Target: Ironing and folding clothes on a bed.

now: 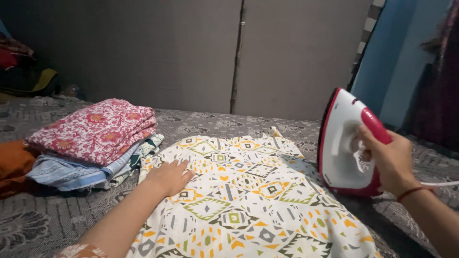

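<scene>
Pressing flat, fingers spread wide, the left hand (168,177) rests on the white geometric-patterned cotton cloth (244,200). The right hand (389,160) grips the upright red-and-white electric iron (345,143) by its handle at right.

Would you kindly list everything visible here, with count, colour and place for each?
patterned cloth: one, cream with yellow, green and grey geometric print, spread flat in the middle of the bed.
iron: one, white and red, stood on its heel at the cloth's right edge.
cord: one, white, running off to the right.
folded clothes: one stack, pink floral on top, blue and patterned pieces below, at left.
orange cloth: one, far left edge.
bedcover: one, grey floral, under everything.
wall panels: two, grey, behind.
left hand: flat on the cloth, grip open.
right hand: grip closed round the iron's handle, red thread at the wrist.
</scene>
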